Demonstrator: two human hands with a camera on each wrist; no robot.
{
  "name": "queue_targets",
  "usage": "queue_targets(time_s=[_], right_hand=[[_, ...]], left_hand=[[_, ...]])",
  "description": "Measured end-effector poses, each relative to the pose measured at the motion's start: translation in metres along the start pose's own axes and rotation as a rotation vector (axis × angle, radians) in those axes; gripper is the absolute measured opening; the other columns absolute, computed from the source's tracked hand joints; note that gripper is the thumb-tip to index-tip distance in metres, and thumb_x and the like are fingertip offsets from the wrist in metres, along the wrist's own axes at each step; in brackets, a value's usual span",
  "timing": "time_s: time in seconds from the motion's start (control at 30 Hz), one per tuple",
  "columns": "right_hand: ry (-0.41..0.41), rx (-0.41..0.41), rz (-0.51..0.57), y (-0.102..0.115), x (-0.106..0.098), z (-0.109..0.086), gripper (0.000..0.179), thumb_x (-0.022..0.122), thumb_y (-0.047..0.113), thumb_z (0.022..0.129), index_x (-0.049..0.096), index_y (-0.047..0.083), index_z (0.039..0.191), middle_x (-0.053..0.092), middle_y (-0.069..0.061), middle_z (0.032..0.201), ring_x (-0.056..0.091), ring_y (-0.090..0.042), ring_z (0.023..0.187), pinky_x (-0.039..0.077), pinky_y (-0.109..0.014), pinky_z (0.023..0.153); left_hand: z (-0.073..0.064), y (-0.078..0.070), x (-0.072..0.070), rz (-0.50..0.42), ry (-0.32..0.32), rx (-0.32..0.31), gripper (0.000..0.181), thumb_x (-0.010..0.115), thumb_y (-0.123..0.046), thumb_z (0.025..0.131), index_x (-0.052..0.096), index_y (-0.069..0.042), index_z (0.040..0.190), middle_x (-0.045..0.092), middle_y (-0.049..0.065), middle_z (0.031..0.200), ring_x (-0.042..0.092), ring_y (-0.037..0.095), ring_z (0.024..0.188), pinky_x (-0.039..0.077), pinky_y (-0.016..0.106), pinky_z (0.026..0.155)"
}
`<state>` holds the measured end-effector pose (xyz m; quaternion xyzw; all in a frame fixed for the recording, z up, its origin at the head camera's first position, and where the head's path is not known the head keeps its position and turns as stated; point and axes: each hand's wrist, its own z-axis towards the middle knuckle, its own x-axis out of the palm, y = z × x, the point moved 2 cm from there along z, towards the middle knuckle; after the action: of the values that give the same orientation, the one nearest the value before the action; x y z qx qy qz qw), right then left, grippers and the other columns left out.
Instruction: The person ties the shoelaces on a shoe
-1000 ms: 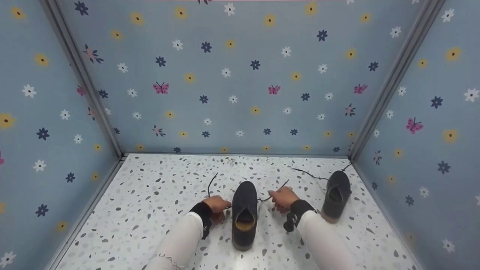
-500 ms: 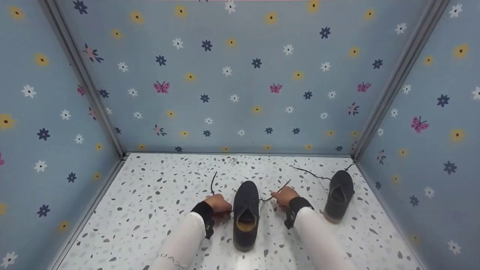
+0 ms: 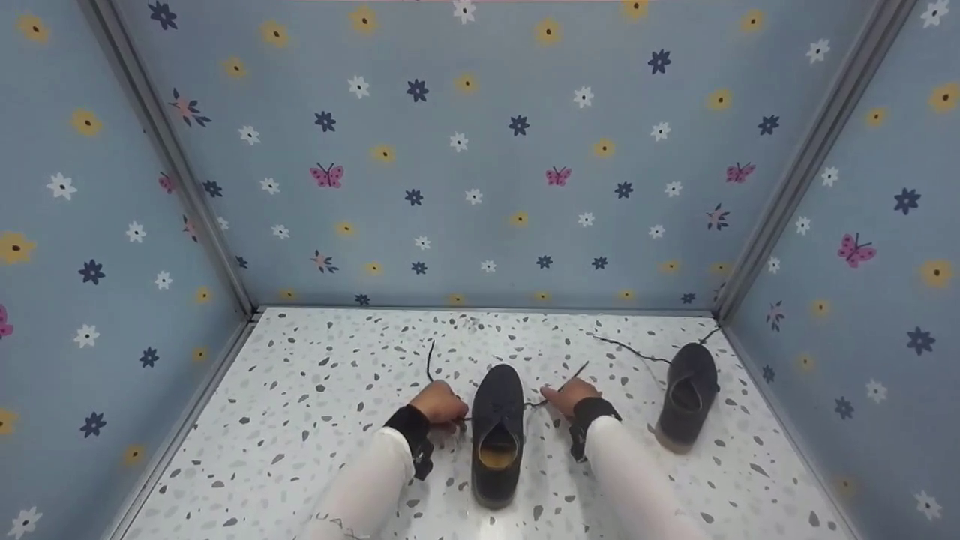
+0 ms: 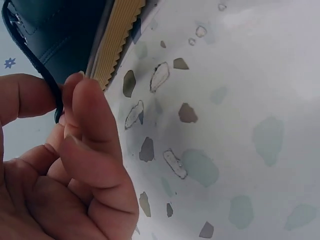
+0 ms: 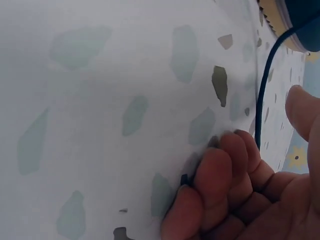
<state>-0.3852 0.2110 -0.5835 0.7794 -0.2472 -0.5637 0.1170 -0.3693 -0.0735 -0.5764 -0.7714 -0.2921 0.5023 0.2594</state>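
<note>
A dark lace-up shoe [image 3: 498,390] stands between my hands in the head view, toe pointing away, with laces spread to both sides. At its left, my left hand [image 3: 440,403] pinches one shoelace [image 4: 35,62] between thumb and fingertip, and that lace's loose end runs forward past the hand. On the other side is my right hand [image 3: 574,395], with its thumb apart from the loosely bent fingers. The right shoelace [image 5: 263,85] passes behind those fingers, close to the floor. The shoe's ribbed, tan sole edge [image 4: 116,42] shows in the left wrist view.
A second dark shoe [image 3: 694,365] stands to the right near the side wall, its laces [image 3: 634,349] trailing forward. The speckled white floor [image 3: 315,375] is bounded by blue flowered walls [image 3: 480,165] at the back and both sides.
My left hand has moved slightly forward beside the shoe, with its lace. My right hand has come a little closer to the shoe along the lace. The head view has shifted slightly.
</note>
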Motion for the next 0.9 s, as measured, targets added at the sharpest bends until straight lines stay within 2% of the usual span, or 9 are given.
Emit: queue_targets(time_s=[0.1, 0.17, 0.27, 0.43, 0.63, 0.77, 0.9], right_hand=[[0.002, 0.005, -0.042, -0.002, 0.006, 0.004, 0.047, 0.066, 0.05, 0.098, 0.078, 0.004, 0.099, 0.071, -0.009, 0.087, 0.063, -0.023, 0.079, 0.055, -0.045, 0.091], [0.019, 0.01, -0.06, -0.003, 0.008, 0.007, 0.041, 0.068, 0.046, 0.096, 0.077, 0.007, 0.092, 0.068, -0.007, 0.082, 0.062, -0.022, 0.075, 0.054, -0.04, 0.081], [0.045, 0.006, -0.089, -0.005, 0.007, 0.009, 0.029, 0.069, 0.034, 0.095, 0.073, 0.006, 0.091, 0.064, -0.006, 0.079, 0.058, -0.022, 0.074, 0.049, -0.035, 0.072], [0.041, -0.067, -0.161, -0.003, 0.003, 0.006, 0.017, 0.067, 0.016, 0.092, 0.069, -0.001, 0.095, 0.059, -0.007, 0.081, 0.052, -0.022, 0.074, 0.047, -0.036, 0.071], [0.042, -0.134, -0.219, 0.001, 0.01, 0.007, 0.014, 0.069, 0.012, 0.094, 0.075, -0.001, 0.093, 0.071, -0.009, 0.086, 0.055, -0.021, 0.073, 0.052, -0.036, 0.073], [0.036, -0.137, -0.217, 0.0, 0.014, 0.008, 0.012, 0.07, 0.011, 0.093, 0.077, 0.001, 0.092, 0.072, -0.009, 0.086, 0.056, -0.021, 0.071, 0.049, -0.033, 0.067], [0.036, -0.106, -0.169, -0.003, 0.012, 0.007, 0.015, 0.066, 0.014, 0.096, 0.074, 0.001, 0.094, 0.069, -0.008, 0.083, 0.056, -0.02, 0.069, 0.045, -0.032, 0.063]], left_hand=[[0.0, 0.0, 0.0, -0.024, -0.021, 0.004, 0.013, 0.065, -0.009, 0.08, 0.07, -0.009, 0.068, 0.074, 0.004, 0.068, 0.06, 0.009, 0.049, 0.048, 0.021, 0.048], [0.002, 0.001, 0.0, -0.037, -0.035, 0.011, 0.014, 0.065, -0.009, 0.081, 0.069, -0.008, 0.068, 0.074, 0.004, 0.068, 0.06, 0.009, 0.05, 0.049, 0.022, 0.048], [0.002, 0.002, -0.002, -0.051, -0.052, 0.021, 0.014, 0.064, -0.01, 0.083, 0.07, -0.007, 0.07, 0.077, 0.006, 0.072, 0.061, 0.01, 0.051, 0.049, 0.022, 0.048], [0.002, 0.002, -0.005, -0.064, -0.083, 0.045, 0.014, 0.063, -0.01, 0.082, 0.071, -0.006, 0.072, 0.077, 0.007, 0.072, 0.06, 0.01, 0.05, 0.048, 0.023, 0.048], [0.001, 0.002, -0.008, -0.087, -0.135, 0.056, 0.013, 0.062, -0.011, 0.085, 0.067, -0.007, 0.073, 0.075, 0.004, 0.073, 0.065, 0.012, 0.053, 0.052, 0.027, 0.05], [0.0, -0.001, -0.009, -0.094, -0.182, 0.066, 0.011, 0.063, -0.014, 0.086, 0.065, -0.009, 0.076, 0.075, 0.005, 0.075, 0.067, 0.013, 0.057, 0.047, 0.024, 0.048], [0.0, -0.005, -0.008, -0.119, -0.202, 0.079, 0.02, 0.062, -0.014, 0.088, 0.059, -0.014, 0.069, 0.074, 0.003, 0.075, 0.066, 0.013, 0.058, 0.046, 0.024, 0.048]])
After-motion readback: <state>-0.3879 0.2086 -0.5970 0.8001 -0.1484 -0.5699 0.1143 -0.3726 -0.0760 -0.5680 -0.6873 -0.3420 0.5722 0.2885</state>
